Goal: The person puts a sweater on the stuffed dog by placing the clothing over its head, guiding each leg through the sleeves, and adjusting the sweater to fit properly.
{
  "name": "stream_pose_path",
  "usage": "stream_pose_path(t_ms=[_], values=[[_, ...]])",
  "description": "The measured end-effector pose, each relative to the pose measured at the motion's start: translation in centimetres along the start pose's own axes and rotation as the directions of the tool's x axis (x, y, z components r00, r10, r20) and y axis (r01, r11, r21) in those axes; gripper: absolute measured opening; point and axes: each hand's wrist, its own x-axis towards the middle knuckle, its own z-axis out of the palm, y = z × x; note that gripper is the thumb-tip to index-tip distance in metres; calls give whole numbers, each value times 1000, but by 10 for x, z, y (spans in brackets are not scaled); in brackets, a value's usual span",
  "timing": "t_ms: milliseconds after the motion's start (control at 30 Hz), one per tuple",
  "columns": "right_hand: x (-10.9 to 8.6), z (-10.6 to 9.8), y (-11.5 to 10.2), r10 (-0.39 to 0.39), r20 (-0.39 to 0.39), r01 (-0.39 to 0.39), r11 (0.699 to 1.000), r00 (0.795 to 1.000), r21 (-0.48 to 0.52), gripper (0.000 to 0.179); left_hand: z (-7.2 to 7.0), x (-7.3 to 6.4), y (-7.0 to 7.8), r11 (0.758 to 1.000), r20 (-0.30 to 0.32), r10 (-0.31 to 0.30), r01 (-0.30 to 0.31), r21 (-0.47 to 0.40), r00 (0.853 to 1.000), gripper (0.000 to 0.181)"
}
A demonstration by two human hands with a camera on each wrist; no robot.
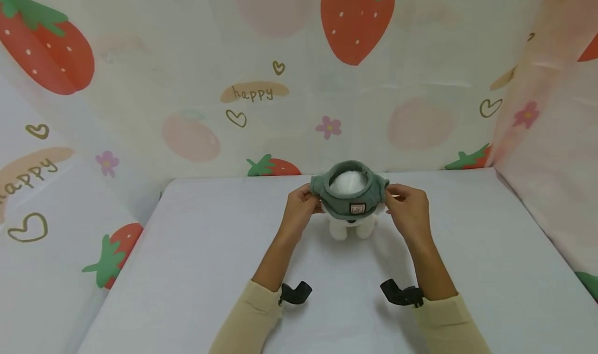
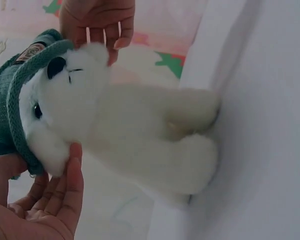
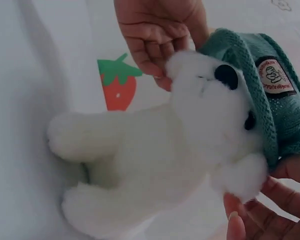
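A white plush bear [image 1: 351,228] stands on the white table [image 1: 196,250] with a green knit garment [image 1: 350,199] pulled over its head. My left hand [image 1: 312,198] pinches the garment's left edge, and my right hand [image 1: 391,195] pinches its right edge. In the left wrist view the bear [image 2: 140,135] has its face half under the green knit [image 2: 12,105], my left hand [image 2: 45,200] holds the knit from below, and the right hand [image 2: 97,25] is above. The right wrist view shows the bear [image 3: 155,150], the garment [image 3: 277,100] with a small patch, and my right hand [image 3: 270,205] beneath it.
A strawberry-print sheet [image 1: 196,84] walls in the table at the back and on both sides. Black wrist-camera mounts [image 1: 295,293] [image 1: 402,295] sit at my cuffs. Bare white tabletop lies to the left, to the right and in front of the bear.
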Motion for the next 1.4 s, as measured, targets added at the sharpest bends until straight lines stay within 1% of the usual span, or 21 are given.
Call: stream_pose_path(t_ms=[100,200,267,333,433,567,633,733,833,900,933,967,1000,1033,1067,1133,1200,1267,1300,1367,1400], values=[[0,0,1,16,6,-16,1000,1000,4,26,0,0,-1,1000,8,-15,15,-3,1000,25],[1,-3,5,28,46,-27,999,999,-21,27,-2,1,-3,997,45,-69,70,-11,997,28],[2,-6,8,38,97,-32,998,995,-58,28,-5,2,-5,994,75,-111,112,-11,991,28],[3,-10,11,48,163,-31,994,986,-104,29,-9,2,-8,989,97,-147,148,-2,984,26],[6,-16,15,68,268,-22,984,961,-174,28,-15,3,-11,985,126,-173,171,20,977,24],[8,-22,18,50,340,44,964,939,-264,27,-16,3,-13,978,185,-211,207,40,960,27],[8,-24,17,26,342,81,953,939,-293,28,-16,2,-12,971,211,-240,238,36,948,31],[6,-29,9,-11,318,117,941,948,-317,29,-15,2,-11,957,244,-277,290,-16,929,38],[-1,-35,1,-57,240,144,921,969,-361,29,-16,0,-10,937,273,-303,338,-92,913,46],[-6,-36,-2,-132,164,185,908,978,-377,26,-17,-4,-11,926,283,-308,354,-129,908,49],[-8,-35,-3,-184,127,219,899,975,-380,24,-17,-8,-12,922,281,-307,357,-148,909,49],[-11,-34,-4,-244,93,261,889,965,-377,21,-16,-12,-13,918,278,-306,359,-166,911,48],[-13,-32,-4,-318,66,319,874,946,-367,17,-15,-16,-15,915,279,-303,360,-183,911,47],[-15,-30,-4,-396,51,387,849,917,-359,13,-14,-20,-15,912,281,-296,358,-199,913,45],[-16,-28,-3,-478,48,462,814,877,-352,9,-11,-24,-16,912,288,-285,351,-211,914,44],[-19,-23,0,-626,66,606,715,777,-349,6,-8,-30,-16,907,308,-266,345,-241,914,44],[-22,-16,2,-734,105,714,600,670,-362,12,-5,-34,-14,898,329,-256,349,-268,909,45],[-25,-10,4,-793,154,775,500,589,-388,20,-2,-37,-11,886,336,-253,357,-297,907,46],[-27,-7,5,-808,173,789,463,563,-404,24,0,-37,-9,879,337,-251,359,-313,908,46],[-28,-1,6,-816,205,794,414,541,-446,33,3,-38,-5,868,328,-252,362,-339,910,43],[-29,2,6,-814,217,791,399,538,-464,38,4,-38,-3,865,324,-251,362,-347,912,41]])
